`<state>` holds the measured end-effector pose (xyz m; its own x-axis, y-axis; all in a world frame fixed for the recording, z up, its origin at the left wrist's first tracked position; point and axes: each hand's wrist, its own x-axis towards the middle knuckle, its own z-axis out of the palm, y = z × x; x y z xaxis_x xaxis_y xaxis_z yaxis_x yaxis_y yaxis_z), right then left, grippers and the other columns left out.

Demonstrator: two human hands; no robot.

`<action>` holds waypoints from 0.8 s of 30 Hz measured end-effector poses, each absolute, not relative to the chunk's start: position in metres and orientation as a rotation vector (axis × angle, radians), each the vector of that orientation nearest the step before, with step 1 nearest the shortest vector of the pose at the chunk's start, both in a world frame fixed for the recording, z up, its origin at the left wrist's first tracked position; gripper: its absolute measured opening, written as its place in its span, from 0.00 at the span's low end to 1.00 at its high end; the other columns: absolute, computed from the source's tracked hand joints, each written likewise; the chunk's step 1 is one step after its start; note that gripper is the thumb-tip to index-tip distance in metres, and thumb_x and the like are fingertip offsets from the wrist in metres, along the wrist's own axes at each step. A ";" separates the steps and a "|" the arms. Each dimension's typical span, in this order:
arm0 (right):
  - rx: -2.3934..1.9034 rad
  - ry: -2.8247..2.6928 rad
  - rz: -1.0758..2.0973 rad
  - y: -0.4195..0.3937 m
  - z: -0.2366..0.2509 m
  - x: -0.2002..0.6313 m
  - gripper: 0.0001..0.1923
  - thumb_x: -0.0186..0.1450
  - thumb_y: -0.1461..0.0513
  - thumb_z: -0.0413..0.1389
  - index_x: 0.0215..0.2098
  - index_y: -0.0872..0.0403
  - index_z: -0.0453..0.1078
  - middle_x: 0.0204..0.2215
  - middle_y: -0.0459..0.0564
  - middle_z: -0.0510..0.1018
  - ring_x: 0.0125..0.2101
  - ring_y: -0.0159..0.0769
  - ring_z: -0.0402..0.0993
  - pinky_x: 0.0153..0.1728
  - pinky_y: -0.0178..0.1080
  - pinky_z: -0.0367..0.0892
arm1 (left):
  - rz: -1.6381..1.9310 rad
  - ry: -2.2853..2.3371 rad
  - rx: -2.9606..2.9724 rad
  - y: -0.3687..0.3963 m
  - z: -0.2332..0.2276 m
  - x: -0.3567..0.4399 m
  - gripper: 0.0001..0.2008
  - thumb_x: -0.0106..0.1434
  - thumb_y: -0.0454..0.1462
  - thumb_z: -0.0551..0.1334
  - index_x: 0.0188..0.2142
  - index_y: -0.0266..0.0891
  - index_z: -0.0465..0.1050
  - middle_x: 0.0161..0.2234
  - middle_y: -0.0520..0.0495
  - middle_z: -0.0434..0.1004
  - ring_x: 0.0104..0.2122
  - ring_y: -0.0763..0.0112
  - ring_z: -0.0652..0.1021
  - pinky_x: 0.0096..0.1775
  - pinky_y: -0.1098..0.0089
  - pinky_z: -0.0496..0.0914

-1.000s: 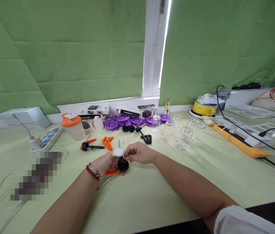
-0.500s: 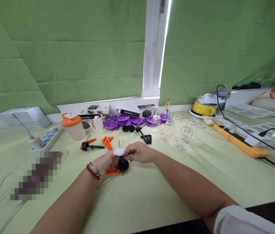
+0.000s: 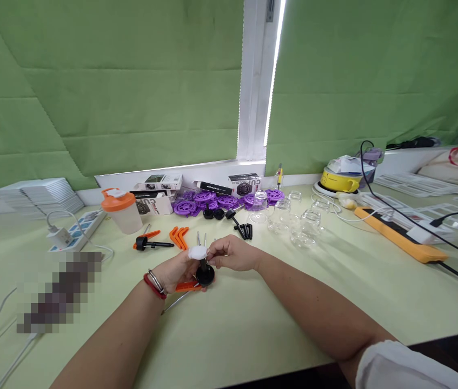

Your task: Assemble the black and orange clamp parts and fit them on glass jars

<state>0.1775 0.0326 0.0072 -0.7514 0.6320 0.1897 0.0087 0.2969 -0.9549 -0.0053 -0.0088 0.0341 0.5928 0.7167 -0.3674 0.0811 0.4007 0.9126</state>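
Note:
My left hand (image 3: 182, 267), its thumb end covered in white, is closed around a black part (image 3: 205, 275) with a round base and a short stem. Close beside the stem, the fingertips of my right hand (image 3: 231, 254) are pinched together; whatever is between them is too small to make out. Under my left hand show an orange bracket (image 3: 186, 286) and a thin metal rod (image 3: 176, 303). Just beyond the hands lie more orange brackets (image 3: 179, 236), a couple of metal pins (image 3: 198, 239) and a black stemmed part (image 3: 153, 244).
Purple discs (image 3: 206, 200), cup holder boxes (image 3: 156, 204) and black tubes (image 3: 249, 231) line the back. Clear glass cups (image 3: 305, 229) stand right of centre. A shaker bottle (image 3: 125, 216) and a white power strip (image 3: 78, 232) are left; an orange power strip (image 3: 403, 235) is right.

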 end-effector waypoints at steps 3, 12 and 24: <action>-0.571 -2.006 1.512 0.034 0.005 0.177 0.14 0.54 0.56 0.60 0.33 0.59 0.72 0.27 0.47 0.72 0.25 0.27 0.66 0.31 0.34 0.65 | 0.469 0.880 1.107 -0.010 0.036 -0.004 0.19 0.53 0.50 0.55 0.32 0.36 0.69 0.30 0.43 0.76 0.30 0.63 0.74 0.32 0.64 0.68; -0.515 -2.017 1.542 0.037 0.001 0.176 0.12 0.56 0.58 0.59 0.35 0.58 0.72 0.30 0.47 0.73 0.26 0.27 0.66 0.31 0.33 0.64 | 0.445 0.905 1.097 -0.009 0.036 -0.004 0.21 0.51 0.53 0.56 0.30 0.36 0.69 0.28 0.43 0.76 0.27 0.64 0.74 0.32 0.64 0.68; -0.565 -1.921 1.607 0.036 0.002 0.173 0.09 0.52 0.61 0.61 0.30 0.58 0.71 0.27 0.45 0.72 0.26 0.26 0.66 0.29 0.32 0.64 | 0.478 0.909 1.093 -0.010 0.034 -0.005 0.19 0.52 0.50 0.56 0.31 0.36 0.69 0.29 0.44 0.75 0.28 0.64 0.74 0.32 0.64 0.68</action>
<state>0.1734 0.0362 0.0018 -0.7508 0.6425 0.1530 -0.0370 0.1904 -0.9810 -0.0048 -0.0097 0.0344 0.5646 0.7279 -0.3890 0.0924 0.4126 0.9062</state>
